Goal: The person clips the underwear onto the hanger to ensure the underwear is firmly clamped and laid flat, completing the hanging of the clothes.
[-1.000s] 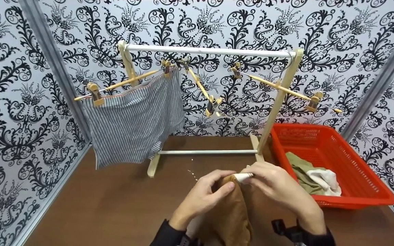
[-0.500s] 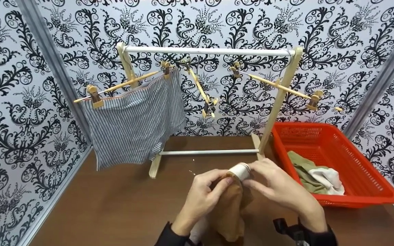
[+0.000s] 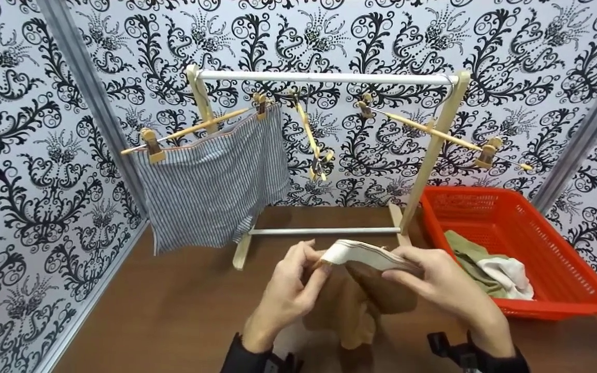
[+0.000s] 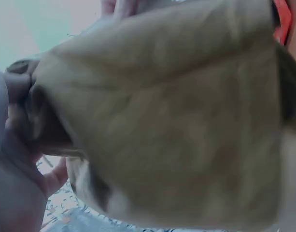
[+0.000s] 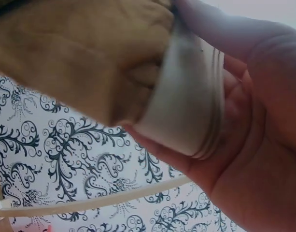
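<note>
My left hand (image 3: 289, 282) pinches one end of a white waistband (image 3: 358, 254) between thumb and fingers. At the band's other end, my right hand (image 3: 443, 277) grips it, thumb in front. The band belongs to brown shorts (image 3: 353, 311), which hang between the hands over the table. In the left wrist view the brown cloth (image 4: 176, 121) fills most of the picture and covers part of the hand. The right wrist view has the white band (image 5: 184, 101) lying between the thumb and the curved fingers.
Behind stands a wooden rack (image 3: 324, 77). Striped shorts (image 3: 210, 186) are clipped to its left hanger; the middle hanger (image 3: 306, 127) and right hanger (image 3: 412, 123) carry only clips. A red basket (image 3: 563, 309) at right holds green cloth (image 3: 467, 256) and white cloth (image 3: 508, 277).
The hands have moved apart, and the white waistband, bunched between them before, is now stretched out in a curve. The brown cloth below has spread wider.
</note>
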Demonstrator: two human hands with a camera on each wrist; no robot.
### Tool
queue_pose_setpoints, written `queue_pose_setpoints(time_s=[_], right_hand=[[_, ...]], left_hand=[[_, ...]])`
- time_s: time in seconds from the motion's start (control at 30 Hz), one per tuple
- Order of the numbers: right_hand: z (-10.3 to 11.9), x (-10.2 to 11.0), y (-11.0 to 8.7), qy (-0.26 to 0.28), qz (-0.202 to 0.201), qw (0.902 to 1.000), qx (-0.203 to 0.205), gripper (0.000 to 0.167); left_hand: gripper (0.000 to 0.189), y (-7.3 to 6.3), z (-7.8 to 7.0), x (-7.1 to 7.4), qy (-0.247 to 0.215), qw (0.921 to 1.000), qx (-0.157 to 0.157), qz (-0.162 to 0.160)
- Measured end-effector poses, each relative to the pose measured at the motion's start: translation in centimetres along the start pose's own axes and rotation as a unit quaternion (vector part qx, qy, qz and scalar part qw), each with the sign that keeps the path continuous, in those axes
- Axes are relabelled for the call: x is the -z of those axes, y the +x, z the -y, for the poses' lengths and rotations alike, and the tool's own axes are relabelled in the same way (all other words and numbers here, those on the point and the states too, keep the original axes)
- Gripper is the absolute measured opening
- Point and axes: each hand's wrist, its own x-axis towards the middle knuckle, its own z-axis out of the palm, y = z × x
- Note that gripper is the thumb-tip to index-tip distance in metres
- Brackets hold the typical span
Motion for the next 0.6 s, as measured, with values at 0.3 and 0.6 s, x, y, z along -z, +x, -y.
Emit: queue_pose_setpoints(time_s=[0.3,0.6], right_hand=[[0.5,0.7,-0.3,-0.037,-0.05,0.9981,0.001,0.029],[0.4,0.6,-0.1,-0.05,-0.042,0.9979,0.004,0.03]], left_hand=[[0.025,-0.5,0.7,0.9,-0.094,0.9934,-0.013,0.065],[0.03,-0.4,0.6,1.3,-0.09,0.9832,-0.027,0.156]])
